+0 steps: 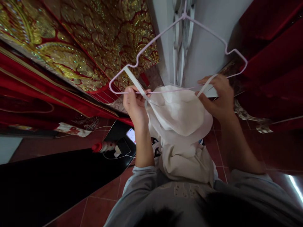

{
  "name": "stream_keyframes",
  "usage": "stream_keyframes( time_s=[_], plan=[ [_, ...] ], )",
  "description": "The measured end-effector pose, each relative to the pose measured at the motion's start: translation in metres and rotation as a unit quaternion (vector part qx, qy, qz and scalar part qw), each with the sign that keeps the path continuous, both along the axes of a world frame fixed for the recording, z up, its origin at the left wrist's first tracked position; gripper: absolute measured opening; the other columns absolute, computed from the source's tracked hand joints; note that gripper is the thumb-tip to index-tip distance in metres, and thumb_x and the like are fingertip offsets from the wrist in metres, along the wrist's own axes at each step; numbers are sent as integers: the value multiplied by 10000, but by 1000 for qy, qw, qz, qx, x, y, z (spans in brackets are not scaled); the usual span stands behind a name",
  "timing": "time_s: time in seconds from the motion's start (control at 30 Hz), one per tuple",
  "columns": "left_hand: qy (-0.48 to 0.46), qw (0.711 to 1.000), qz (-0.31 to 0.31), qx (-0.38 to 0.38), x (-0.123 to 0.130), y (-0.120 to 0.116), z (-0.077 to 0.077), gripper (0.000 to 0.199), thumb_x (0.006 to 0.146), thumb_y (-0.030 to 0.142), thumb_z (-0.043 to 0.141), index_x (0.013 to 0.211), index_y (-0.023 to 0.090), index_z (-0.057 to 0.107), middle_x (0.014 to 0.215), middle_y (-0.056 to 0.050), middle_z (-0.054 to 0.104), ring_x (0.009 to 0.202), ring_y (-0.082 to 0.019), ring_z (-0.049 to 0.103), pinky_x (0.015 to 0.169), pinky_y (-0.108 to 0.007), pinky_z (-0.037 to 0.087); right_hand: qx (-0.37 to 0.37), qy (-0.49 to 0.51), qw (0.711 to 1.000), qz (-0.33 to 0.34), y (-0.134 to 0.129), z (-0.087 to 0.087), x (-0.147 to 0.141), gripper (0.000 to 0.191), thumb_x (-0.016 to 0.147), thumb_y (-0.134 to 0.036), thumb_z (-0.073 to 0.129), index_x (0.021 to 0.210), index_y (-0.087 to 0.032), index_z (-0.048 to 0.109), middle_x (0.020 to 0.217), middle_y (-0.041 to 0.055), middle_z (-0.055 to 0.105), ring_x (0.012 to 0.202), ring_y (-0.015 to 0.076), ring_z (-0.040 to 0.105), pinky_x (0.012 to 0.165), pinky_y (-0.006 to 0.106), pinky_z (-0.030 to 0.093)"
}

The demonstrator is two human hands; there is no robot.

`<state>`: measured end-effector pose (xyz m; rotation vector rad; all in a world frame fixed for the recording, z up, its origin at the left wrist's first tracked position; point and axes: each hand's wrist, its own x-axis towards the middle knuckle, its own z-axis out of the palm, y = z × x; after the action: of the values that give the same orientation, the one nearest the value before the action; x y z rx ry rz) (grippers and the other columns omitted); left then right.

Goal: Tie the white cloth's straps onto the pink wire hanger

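Observation:
A pale pink wire hanger (184, 15) is held up in front of me, its hook at the top of the view. From it hangs a white and cream garment (180, 113), bunched and falling toward my lap. Its left strap (134, 80) is looped over the hanger's left shoulder. My left hand (134, 104) is closed around the lower bar at that strap. On the other side, my right hand (220, 97) pinches the right strap (207, 84), close to the hanger's lower bar. Some of the right fingertips are hidden behind the strap.
Gold-sequined red garments (94, 41) hang at the left, and dark red cloth (276, 63) hangs at the right. A black table (71, 170) at the lower left bears a phone (131, 135), a red-capped bottle (104, 147) and a cable. Red tiles (104, 197) cover the floor.

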<state>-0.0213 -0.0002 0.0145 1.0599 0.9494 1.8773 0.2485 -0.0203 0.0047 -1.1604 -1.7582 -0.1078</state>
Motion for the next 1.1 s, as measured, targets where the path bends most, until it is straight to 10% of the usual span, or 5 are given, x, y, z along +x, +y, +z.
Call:
stream_keyframes(
  time_s=[0.17, 0.37, 0.5, 0.7, 1.1],
  plan=[
    [13, 1000, 8, 5, -4, 2, 3, 326, 1074, 484, 526, 850, 248, 538, 703, -18, 639, 721, -182, 710, 683, -297, 585, 184, 198, 961, -61, 13, 4, 52, 417, 884, -514, 800, 1265, -363, 725, 1152, 37, 690, 1112, 268, 690, 979, 499, 569],
    [-2, 999, 41, 6, -2, 4, 4, 344, 1074, 511, 526, 850, 250, 517, 681, 10, 590, 663, -160, 676, 631, -274, 547, -133, 68, 988, -40, 22, 33, 49, 615, 776, -641, 854, 1236, -293, 639, 1097, 93, 723, 926, 252, 680, 830, 484, 576],
    [-11, 999, 26, 25, -2, 5, -1, 353, 1020, 555, 607, 856, 252, 529, 701, 8, 596, 670, -169, 676, 624, -281, 534, -101, -58, 990, -78, 26, 49, 24, 610, 775, -651, 847, 1203, -274, 632, 1185, 149, 683, 1094, 363, 642, 989, 609, 499],
    [-23, 1000, -3, -19, 9, -3, -5, 357, 998, 546, 638, 840, 236, 560, 723, -1, 634, 666, -151, 659, 728, -291, 576, 162, 44, 983, -76, 5, 21, -9, 492, 1004, -368, 578, 1481, -287, 490, 1389, 152, 601, 1340, 375, 578, 1140, 591, 463],
    [98, 995, -30, -13, -1, -38, -9, 155, 994, 344, 698, 959, 213, 773, 948, -47, 778, 929, -170, 737, 933, -308, 556, -13, -7, 999, 30, -1, -17, -45, 220, 963, -323, 601, 1171, -336, 670, 980, 16, 725, 996, 258, 656, 1151, 577, 427]
  ],
)
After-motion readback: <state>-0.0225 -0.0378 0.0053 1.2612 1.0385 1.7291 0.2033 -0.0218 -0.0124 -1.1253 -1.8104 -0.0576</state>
